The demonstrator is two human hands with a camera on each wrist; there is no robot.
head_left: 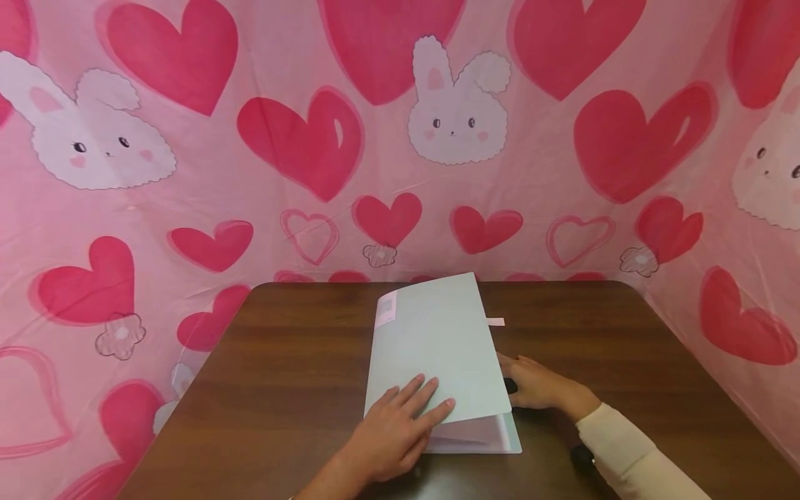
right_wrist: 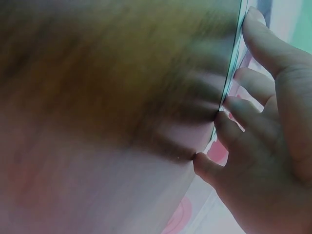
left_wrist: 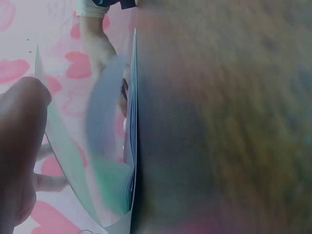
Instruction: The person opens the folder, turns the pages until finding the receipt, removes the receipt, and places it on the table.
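A pale blue-green folder [head_left: 437, 347] lies on the table with its front cover lifted at an angle. Clear sleeves [left_wrist: 109, 122] show inside it in the left wrist view, one of them bowed up between cover and stack. My left hand [head_left: 394, 430] rests on the lower part of the cover, fingers spread. At the folder's right edge is my right hand [head_left: 537, 383], its fingertips partly hidden behind the cover. In the right wrist view, the fingers [right_wrist: 234, 131] touch along the lower edge of the folder, and the thumb reaches over that edge.
The brown wooden table [head_left: 281, 389] extends around the folder. A pink tab [head_left: 496, 321] sticks out past the folder's right side, and a pink label [head_left: 385, 309] is on its upper left. Behind the table hangs a pink cloth [head_left: 387, 180] printed with hearts and rabbits.
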